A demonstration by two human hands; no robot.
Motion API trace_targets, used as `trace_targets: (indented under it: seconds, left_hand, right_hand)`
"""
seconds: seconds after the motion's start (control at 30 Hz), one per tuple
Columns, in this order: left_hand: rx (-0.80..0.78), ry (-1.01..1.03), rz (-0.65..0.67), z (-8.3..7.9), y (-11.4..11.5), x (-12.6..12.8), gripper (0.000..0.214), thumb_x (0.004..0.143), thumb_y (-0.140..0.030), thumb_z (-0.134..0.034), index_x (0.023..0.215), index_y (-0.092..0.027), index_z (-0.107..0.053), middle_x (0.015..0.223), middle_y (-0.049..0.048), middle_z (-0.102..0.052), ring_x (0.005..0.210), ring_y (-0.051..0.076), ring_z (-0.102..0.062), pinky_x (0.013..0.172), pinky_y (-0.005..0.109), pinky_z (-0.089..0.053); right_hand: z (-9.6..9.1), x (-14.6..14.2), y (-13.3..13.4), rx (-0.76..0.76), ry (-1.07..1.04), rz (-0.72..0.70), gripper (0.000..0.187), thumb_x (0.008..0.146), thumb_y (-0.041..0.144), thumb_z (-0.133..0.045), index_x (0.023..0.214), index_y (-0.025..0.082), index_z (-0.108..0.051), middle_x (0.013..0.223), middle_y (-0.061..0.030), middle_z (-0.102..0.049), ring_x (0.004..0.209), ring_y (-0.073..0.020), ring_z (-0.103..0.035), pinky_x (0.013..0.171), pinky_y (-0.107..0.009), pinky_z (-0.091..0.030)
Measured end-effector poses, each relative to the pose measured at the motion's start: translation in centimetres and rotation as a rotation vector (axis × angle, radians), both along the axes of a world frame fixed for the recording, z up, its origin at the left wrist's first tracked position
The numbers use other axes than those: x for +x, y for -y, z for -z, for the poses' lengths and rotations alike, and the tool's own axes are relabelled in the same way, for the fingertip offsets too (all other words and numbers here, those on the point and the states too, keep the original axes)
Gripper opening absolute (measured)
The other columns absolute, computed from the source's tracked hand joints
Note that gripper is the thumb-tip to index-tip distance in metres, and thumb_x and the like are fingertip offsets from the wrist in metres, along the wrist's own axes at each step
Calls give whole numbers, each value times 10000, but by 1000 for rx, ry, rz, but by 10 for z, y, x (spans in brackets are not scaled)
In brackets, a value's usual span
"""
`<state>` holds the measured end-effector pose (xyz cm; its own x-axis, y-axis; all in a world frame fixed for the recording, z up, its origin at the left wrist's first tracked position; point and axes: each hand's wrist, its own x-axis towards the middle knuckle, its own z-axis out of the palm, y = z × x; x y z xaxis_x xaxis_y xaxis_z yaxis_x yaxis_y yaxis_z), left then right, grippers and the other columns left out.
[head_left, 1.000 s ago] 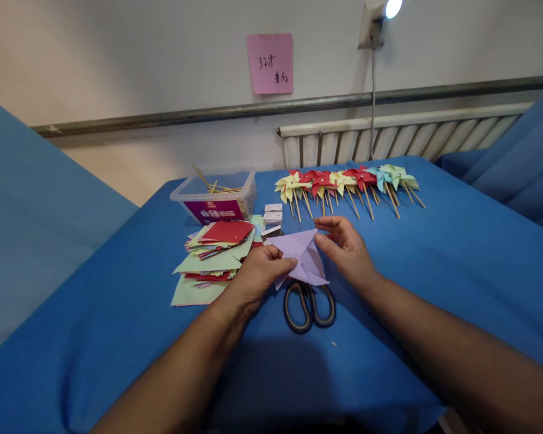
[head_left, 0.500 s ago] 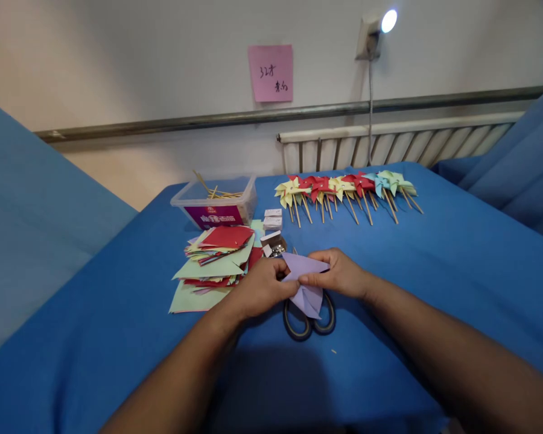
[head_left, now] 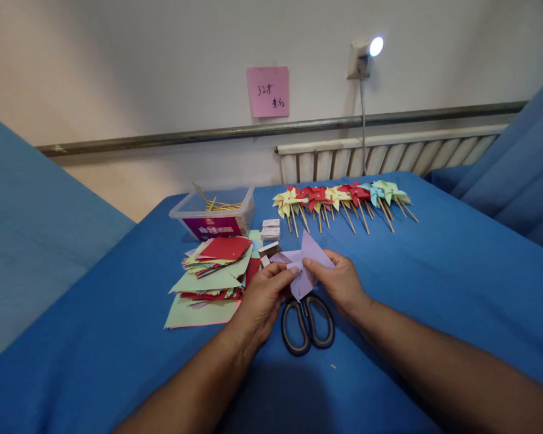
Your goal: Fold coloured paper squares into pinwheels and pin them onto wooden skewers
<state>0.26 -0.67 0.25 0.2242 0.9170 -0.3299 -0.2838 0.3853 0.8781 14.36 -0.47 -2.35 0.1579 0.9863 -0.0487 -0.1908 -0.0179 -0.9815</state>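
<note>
A second ago the person's right hand (head_left: 344, 282) stood loosely curled at a corner of the purple paper (head_left: 314, 250); now its thumb presses near the middle, and the left hand (head_left: 263, 295) pinches the other side. The sheet has turned, one point standing up, so both hands hold its folds together. It sits over the scissors (head_left: 310, 328) (only their handles show clearly).
</note>
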Motion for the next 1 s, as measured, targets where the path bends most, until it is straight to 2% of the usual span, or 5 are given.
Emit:
trace_targets:
  seconds: [0.4, 0.6, 0.8, 0.9, 1.0]
  left_hand:
    - [-66, 85, -34, 1, -1, 1, 238, 648, -166, -742, 865, -112, -660, 755, 51, -688, 649, 137, -623, 648, 259, -496]
    - [-60, 51, -99, -1, -3, -1, 180, 604, -167, -754, 734, -88, -656, 664, 59, -677, 586, 145, -611, 612, 264, -490]
    - [-77, 165, -138, -13, -5, -8, 299, 642, -143, -731, 937, -137, -681, 867, 65, -722, 728, 172, -656, 723, 291, -523]
    - [-93, 190, -134, -17, -5, -8, 325, 639, -126, -724, 960, -135, -677, 883, 65, -723, 729, 173, -660, 730, 292, -524]
    - [-79, 204, -105, -19, -4, -8, 326, 639, -132, -724, 962, -135, -680, 880, 67, -724, 742, 175, -661, 741, 288, -517]
  right_hand:
    - [10, -4, 2, 37, -25, -73, 386, 664, 428, -725, 906, 129, -685, 752, -23, -666, 621, -148, -570, 595, -272, -471]
    - [10, -1, 3, 98, -4, -145, 333, 722, 415, -680, 911, 146, -629, 768, -18, -645, 656, -150, -578, 624, -279, -478]
    - [0, 4, 11, 513, 353, -1, 564, 734, 173, -602, 1262, 257, -424, 1298, -97, -481, 1129, -235, -522, 915, -415, -457]
    - [-7, 6, 17, 712, 630, -19, 580, 715, 100, -573, 1251, 294, -465, 1436, -72, -305, 1317, -269, -337, 1041, -485, -341]
    - [-10, 8, 19, 796, 802, -97, 463, 724, 129, -604, 1148, 310, -560, 1450, -41, -279, 1330, -298, -306, 1055, -528, -303]
